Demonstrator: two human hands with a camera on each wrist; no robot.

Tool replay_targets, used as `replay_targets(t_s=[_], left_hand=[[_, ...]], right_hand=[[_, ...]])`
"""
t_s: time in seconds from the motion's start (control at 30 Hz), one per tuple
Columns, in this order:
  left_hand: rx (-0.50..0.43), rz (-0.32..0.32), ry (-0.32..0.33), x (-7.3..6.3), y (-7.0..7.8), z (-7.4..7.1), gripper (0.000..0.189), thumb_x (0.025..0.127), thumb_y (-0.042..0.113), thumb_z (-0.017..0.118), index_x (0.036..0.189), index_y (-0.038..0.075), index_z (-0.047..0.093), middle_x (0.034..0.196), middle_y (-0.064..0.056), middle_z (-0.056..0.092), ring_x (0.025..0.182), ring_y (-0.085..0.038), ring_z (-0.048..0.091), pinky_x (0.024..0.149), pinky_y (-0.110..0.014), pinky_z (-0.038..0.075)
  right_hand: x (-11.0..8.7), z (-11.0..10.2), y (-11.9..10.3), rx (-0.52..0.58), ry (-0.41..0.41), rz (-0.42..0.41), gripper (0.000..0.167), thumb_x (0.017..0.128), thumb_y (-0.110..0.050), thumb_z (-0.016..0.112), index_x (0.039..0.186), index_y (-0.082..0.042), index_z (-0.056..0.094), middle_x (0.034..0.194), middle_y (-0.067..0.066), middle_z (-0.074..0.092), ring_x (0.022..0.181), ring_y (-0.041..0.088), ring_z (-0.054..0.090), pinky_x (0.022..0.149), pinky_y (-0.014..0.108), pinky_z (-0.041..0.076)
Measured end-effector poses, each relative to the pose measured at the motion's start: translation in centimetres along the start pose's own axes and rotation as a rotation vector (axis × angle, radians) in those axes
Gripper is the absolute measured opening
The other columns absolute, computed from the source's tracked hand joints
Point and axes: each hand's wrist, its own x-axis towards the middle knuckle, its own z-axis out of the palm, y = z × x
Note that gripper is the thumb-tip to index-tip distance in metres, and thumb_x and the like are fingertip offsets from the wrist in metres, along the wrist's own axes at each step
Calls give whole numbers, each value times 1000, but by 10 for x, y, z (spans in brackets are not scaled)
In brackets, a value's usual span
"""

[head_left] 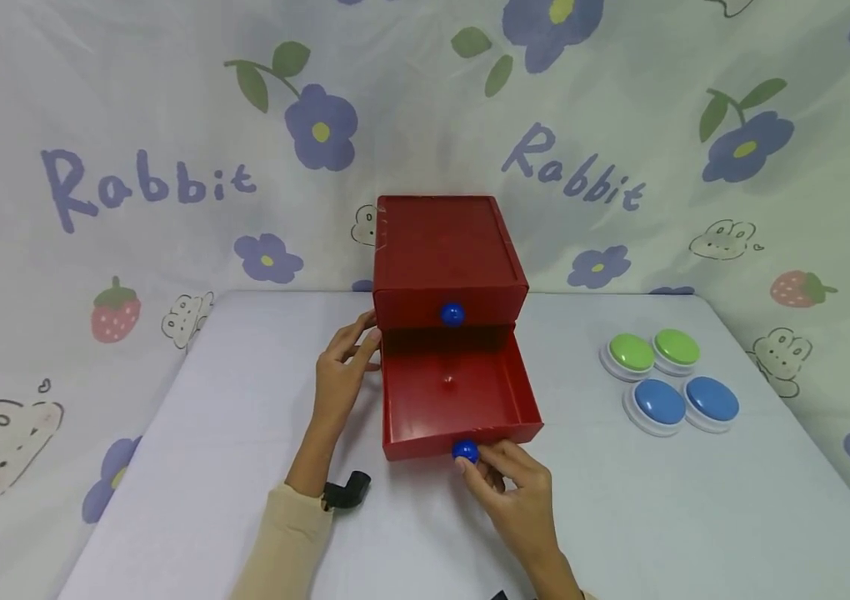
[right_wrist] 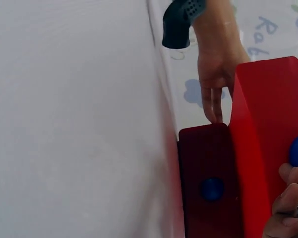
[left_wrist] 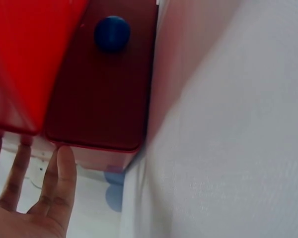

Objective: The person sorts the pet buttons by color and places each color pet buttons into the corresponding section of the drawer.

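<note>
A red drawer cabinet point(head_left: 440, 242) stands at the back middle of the table. One drawer point(head_left: 425, 408) is pulled out below a closed upper drawer with a blue knob point(head_left: 452, 314); bare red floor shows inside. My right hand point(head_left: 518, 500) pinches the pulled-out drawer's round blue knob point(head_left: 465, 452) between thumb and fingers. Against the cabinet's left side rests my left hand point(head_left: 342, 367), fingers extended. In the left wrist view, its fingertips point(left_wrist: 65, 153) are at the cabinet's edge. Beneath the pulled-out drawer, both wrist views show a closed, shaded drawer front point(right_wrist: 208, 158) with its own blue knob point(right_wrist: 212, 188).
Two green push buttons point(head_left: 631, 352) and two blue push buttons point(head_left: 660, 402) on white bases sit together at the table's right. A black device point(head_left: 347, 492) is strapped at my left wrist. Behind the white table point(head_left: 230, 417) hangs a patterned curtain point(head_left: 425, 125).
</note>
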Motion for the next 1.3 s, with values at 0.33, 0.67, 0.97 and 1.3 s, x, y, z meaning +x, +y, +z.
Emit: replay_targets(t_s=[0.33,0.67,0.97,1.3], left_hand=[[-3,-6,-9,1,1,1,40,102,23,60,142,18,59,133,-5,60,95,-14,65,81,-54,58],[3,-4,-18,1,2,3,41,102,23,60,143,16,58,134,-6,60,93,-13,64,81,-50,59],[18,-12,-1,0,2,1,42,102,27,61,142,18,58,134,-4,59,95,-14,64,80,-51,59],[14,-26,2,1,-1,2,42,102,27,61,143,18,58,132,-4,60,97,-15,65,80,-47,60]], right_hand=[[4,1,8,11,6,14,13,82,-3,82,93,-7,77,78,-4,60,65,13,54,49,19,46],[11,5,0,2,36,-30,20,76,9,82,92,-1,75,76,2,60,63,17,53,47,22,45],[12,-35,21,-87,-133,86,18,81,4,79,90,-12,78,77,-6,66,64,9,52,50,22,47],[15,-104,74,-472,118,341,12,86,-7,78,98,-5,78,81,-2,66,74,8,57,65,9,47]])
